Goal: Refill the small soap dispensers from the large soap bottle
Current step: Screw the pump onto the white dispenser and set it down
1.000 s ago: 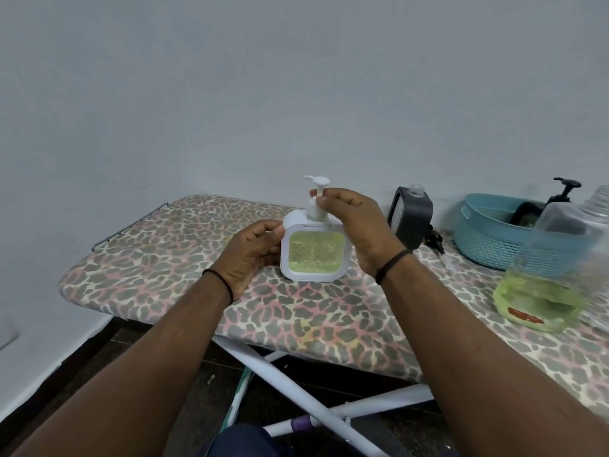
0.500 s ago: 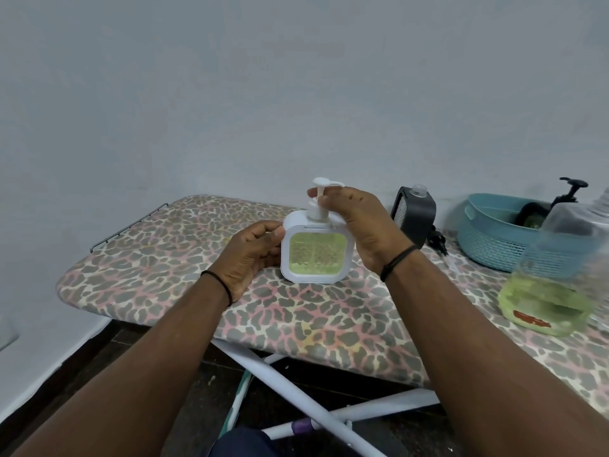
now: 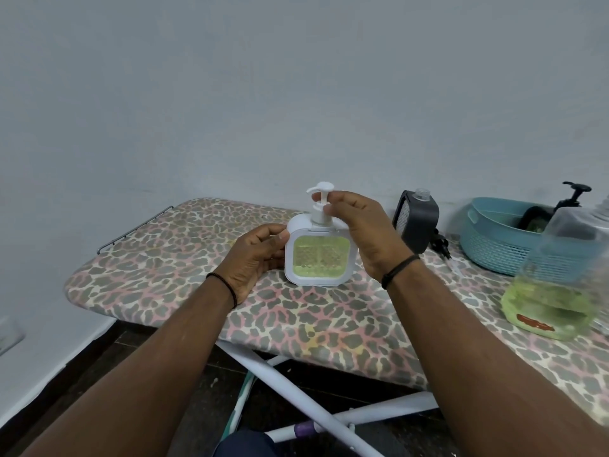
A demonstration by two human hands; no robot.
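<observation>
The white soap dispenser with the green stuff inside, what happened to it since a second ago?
The right hand kept pinching the pump of the white soap dispenser and the pump head now stands higher above the body, seemingly being turned. The left hand still grips the dispenser's side. The dispenser stayed upright on the ironing board; the large soap bottle did not move.

On the ironing board (image 3: 184,258), the white dispenser (image 3: 317,255) stands mid-board; the dark dispenser (image 3: 417,225) behind-right; the basket (image 3: 494,242) and large bottle (image 3: 560,291) toward the right end.

ironing board (image 3: 171,258) | on it: white dispenser (image 3: 318,255), black dispenser (image 3: 417,222), basket (image 3: 494,249), large bottle (image 3: 557,291)
</observation>
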